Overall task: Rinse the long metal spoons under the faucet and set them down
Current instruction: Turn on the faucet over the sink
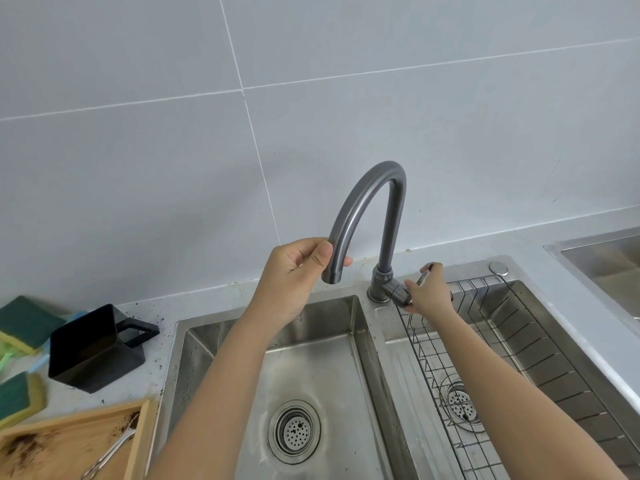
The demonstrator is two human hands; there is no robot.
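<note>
A grey arched faucet [375,199] rises behind the double steel sink. My left hand [294,275] grips the spout just above its mouth, which hangs over the left basin [329,341]. At the base of the faucet, my right hand [427,292] holds the lever handle [398,294]. No water runs from the spout. Long metal spoons [109,453] lie in a wooden tray [136,441] at the lower left, among brown stains.
The right basin [540,351] holds a wire rack [433,362] over its drain. A black square container [93,348] with a handle stands left of the sink, beside green and yellow sponges [26,323]. Another steel basin [609,258] sits at the far right.
</note>
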